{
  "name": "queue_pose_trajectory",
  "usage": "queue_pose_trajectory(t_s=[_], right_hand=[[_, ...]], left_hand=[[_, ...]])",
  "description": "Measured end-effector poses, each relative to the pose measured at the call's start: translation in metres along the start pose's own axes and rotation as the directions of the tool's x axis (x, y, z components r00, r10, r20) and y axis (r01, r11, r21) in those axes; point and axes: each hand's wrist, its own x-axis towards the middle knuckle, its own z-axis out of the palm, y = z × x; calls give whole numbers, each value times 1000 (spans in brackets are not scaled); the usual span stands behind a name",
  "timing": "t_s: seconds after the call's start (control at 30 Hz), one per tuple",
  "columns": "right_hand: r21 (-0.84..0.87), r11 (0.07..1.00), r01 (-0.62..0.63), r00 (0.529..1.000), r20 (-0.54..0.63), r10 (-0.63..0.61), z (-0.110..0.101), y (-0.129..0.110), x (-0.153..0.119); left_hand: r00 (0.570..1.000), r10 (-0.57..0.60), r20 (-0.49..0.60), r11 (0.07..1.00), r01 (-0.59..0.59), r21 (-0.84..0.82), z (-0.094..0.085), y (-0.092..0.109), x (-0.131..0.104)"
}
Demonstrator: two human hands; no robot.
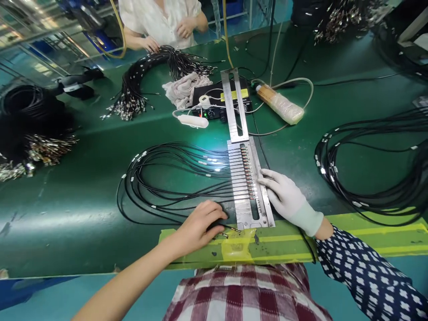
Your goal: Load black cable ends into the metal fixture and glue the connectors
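Black cables (231, 228) pass beneath the half-curled left hand (204, 223), grip hidden; the right hand (286, 194), loosely spread, touches a jig (244, 208).

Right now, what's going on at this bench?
The gloved right hand rests against the right side of a slotted metal fixture holding a row of black cables. The bare left hand is at two cable ends outside it. Across the green table, a co-worker's hand touches a cable bundle.

A crumpled cloth (186, 91) lies beside a black box (216, 94).
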Motion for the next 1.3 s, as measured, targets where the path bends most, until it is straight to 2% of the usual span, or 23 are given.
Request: queue_pose_trajectory(t_s=[0.07, 0.17, 0.3, 0.4, 0.53, 0.63, 0.8, 1.13, 1.3], right_hand=[[-2, 1000, -15, 1000, -6, 15, 1, -2, -3], [-2, 1000, -31, 999, -11, 31, 2, -2, -3], [17, 999, -28, 1000, -11, 28, 1, 0, -2], [41, 999, -24, 1000, -5, 24, 0, 1, -2], [62, 997, -40, 999, 10, 40, 0, 2, -2], [63, 997, -48, 999, 26, 46, 0, 1, -3], [75, 995, -61, 998, 31, 59, -1, 1, -2], [88, 995, -53, 998, 26, 51, -3, 1, -3], [90, 994, -54, 998, 31, 51, -3, 1, -2]], left_hand=[[999, -45, 26, 996, 43, 77, 1, 2, -11], [996, -78, -50, 994, 81, 73, 3, 1, -19], [965, -3, -263, 1000, 2, -7, -1, -1, -12], [933, 95, -348, 995, -78, 63, 5, 3, 5], [905, 272, -327, 945, -186, 270, 29, 11, 31], [890, 315, -330, 919, -200, 339, 39, 11, 42], [891, 293, -347, 919, -162, 359, 40, 3, 43], [912, 338, -234, 884, -222, 411, 35, 3, 46], [908, 346, -235, 899, -250, 359, 35, 4, 47]])
